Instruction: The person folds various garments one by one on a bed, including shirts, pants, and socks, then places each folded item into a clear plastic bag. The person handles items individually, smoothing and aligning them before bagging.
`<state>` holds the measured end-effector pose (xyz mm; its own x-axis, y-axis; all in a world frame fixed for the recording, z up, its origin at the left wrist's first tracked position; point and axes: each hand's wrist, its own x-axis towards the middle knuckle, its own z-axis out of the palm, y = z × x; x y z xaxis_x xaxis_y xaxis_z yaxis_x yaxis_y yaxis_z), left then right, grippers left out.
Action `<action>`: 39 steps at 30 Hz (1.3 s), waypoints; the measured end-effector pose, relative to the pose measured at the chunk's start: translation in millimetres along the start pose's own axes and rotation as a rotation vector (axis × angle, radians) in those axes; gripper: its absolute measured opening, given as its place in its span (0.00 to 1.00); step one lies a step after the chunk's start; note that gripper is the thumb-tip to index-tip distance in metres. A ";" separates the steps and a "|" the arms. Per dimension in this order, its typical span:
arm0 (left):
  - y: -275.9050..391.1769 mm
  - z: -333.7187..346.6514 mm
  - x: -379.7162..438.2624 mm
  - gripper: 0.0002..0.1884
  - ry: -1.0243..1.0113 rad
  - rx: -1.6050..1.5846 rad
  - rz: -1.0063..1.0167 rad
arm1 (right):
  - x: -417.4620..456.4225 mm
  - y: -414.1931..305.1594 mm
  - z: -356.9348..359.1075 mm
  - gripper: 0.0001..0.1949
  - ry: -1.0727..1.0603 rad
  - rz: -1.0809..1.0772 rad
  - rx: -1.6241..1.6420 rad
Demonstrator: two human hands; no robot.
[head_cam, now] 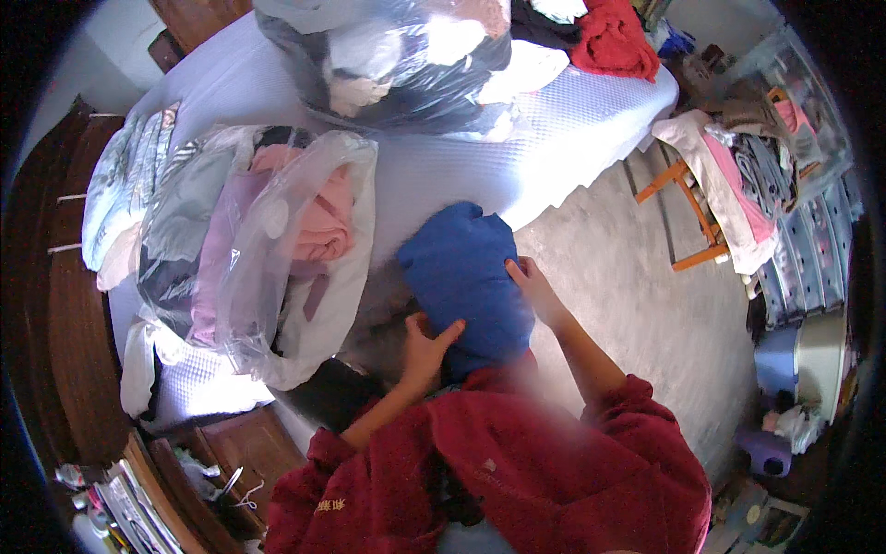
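Note:
A folded blue cloth garment (471,284) lies before me, close to my body and by the edge of the bed. My left hand (423,346) is at its lower left side, thumb on the cloth and the other fingers partly hidden. At its right edge is my right hand (529,280), thumb on top and fingers beneath, gripping it. Left of the garment, a clear plastic bag (259,242) lies open on the bed, holding pink, lilac, grey and white clothes. Some dark cloth (332,395) is beside my left forearm.
A large plastic bag of clothes (415,69) and a red textile (615,41) rest on the white quilted bed cover (443,166). Folded patterned cloth (131,187) lies at the bed's left. A wooden stool or chair (699,215) bearing clothes stands at right, on the concrete-like floor (623,305).

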<state>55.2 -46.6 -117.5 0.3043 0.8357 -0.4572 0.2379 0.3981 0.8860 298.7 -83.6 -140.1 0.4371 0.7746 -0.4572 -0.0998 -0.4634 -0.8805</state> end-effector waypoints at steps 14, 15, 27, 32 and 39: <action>-7.9 -40.9 9.9 0.30 -0.475 -0.187 -0.168 | -15.2 -49.0 -50.9 0.38 -0.529 0.297 0.495; 20.0 -51.0 -9.5 0.30 -0.345 -0.028 -0.013 | -36.3 -69.6 -42.8 0.38 -0.497 0.189 0.515; 167.7 -173.8 -72.8 0.22 0.895 1.232 0.910 | -77.2 -171.1 175.6 0.22 -0.453 0.135 0.736; 163.4 -187.7 -50.4 0.05 0.845 1.112 0.916 | -55.7 -168.0 246.0 0.17 -0.714 0.195 0.731; 181.2 -195.1 -62.2 0.05 0.750 0.937 0.978 | -9.7 -184.4 343.5 0.20 -0.981 0.140 0.711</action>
<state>-100.6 47.4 86.7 0.2320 0.7253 0.6481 0.7892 -0.5299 0.3105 5.8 142.2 -16.3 -0.4462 0.8759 -0.1836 -0.6933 -0.4681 -0.5479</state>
